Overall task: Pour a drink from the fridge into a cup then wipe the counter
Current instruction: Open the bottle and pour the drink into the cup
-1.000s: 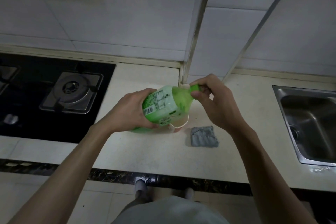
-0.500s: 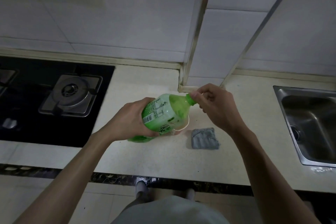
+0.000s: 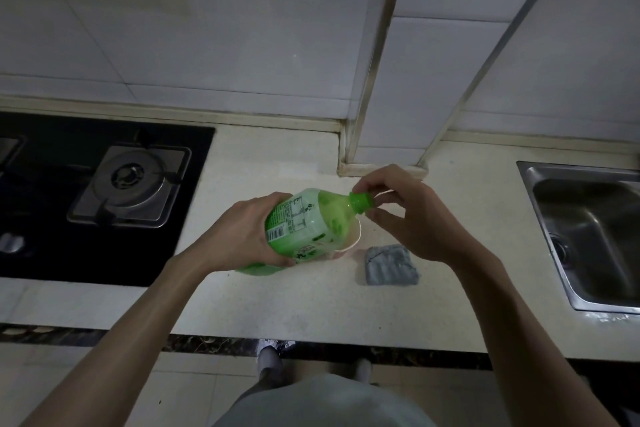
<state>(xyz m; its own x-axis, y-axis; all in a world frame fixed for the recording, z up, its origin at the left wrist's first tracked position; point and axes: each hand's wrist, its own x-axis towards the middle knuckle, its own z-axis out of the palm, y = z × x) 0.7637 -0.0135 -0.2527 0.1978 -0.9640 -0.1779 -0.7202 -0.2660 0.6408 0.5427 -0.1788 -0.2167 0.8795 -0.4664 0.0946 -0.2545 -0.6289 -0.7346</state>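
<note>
Green bottle (image 3: 304, 225), grey cloth (image 3: 391, 265), perhaps ribbed

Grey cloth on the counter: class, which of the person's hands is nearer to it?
Right. The right hand, pinching the green cap, hovers close behind the grey cloth; the left hand grips the green bottle farther left, beyond the cup.

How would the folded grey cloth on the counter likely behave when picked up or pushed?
The grey cloth looks soft and folded, so it would probably flop and unfold if lifted by a corner. Lying flat on the counter, it should slide when pushed, not roll or tip. Probably light; whether it is wet cannot be told.
</note>
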